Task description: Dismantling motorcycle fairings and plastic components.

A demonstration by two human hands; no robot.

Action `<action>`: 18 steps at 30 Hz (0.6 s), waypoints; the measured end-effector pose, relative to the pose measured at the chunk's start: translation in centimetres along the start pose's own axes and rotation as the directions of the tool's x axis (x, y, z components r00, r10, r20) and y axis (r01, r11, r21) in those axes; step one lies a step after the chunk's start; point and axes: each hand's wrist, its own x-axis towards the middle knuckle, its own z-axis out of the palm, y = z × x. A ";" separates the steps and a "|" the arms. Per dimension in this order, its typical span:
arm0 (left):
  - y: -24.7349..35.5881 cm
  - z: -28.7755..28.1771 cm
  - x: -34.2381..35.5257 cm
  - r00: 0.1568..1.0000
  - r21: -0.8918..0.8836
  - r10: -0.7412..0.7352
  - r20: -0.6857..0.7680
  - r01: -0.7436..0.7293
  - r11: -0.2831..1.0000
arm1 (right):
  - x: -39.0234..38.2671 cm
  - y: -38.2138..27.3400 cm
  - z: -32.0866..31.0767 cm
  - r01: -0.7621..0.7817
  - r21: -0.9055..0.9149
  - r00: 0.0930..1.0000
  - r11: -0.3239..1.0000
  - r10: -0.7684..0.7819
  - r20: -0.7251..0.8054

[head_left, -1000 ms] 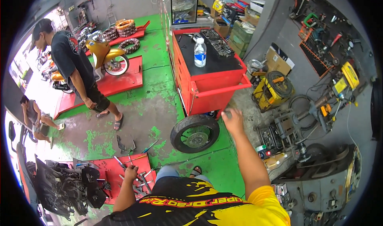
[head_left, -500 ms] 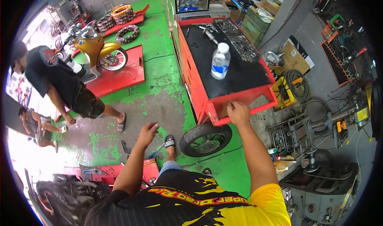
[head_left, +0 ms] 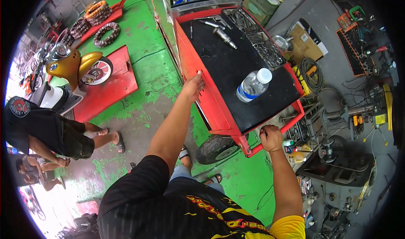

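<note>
My left hand (head_left: 193,86) is beside the drawer side of a red tool cart (head_left: 211,108), its fingers slightly bent and apart at the metal, apparently touching it. My right hand (head_left: 271,138) grips the cart's red end handle (head_left: 293,121). A water bottle (head_left: 253,85) with a blue label stands on the black top, nearer me. Farther along the top lie a silver cylindrical tool (head_left: 224,38), smaller tools and an open socket set (head_left: 263,49). A motorcycle wheel (head_left: 215,150) is partly hidden under the cart's near end.
A yellow scooter (head_left: 71,68) sits on a red platform (head_left: 122,78) at left, behind a standing person (head_left: 50,131); another person (head_left: 31,169) sits beyond. Stacked rings (head_left: 96,13) lie farther back. A press (head_left: 333,114), yellow machine with hose (head_left: 310,78) and tool board (head_left: 352,49) line the right.
I have moved closer to the cart. My left hand has risen from low left to the cart's side; my right hand has closed on the handle. The standing person has shifted lower left in view.
</note>
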 end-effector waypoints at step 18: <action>3.6 -11.4 -6.3 0.874 0.441 0.298 -0.384 -0.110 0.891 | 0.9 -0.8 -0.4 -0.030 0.003 0.998 1.000 0.029 0.062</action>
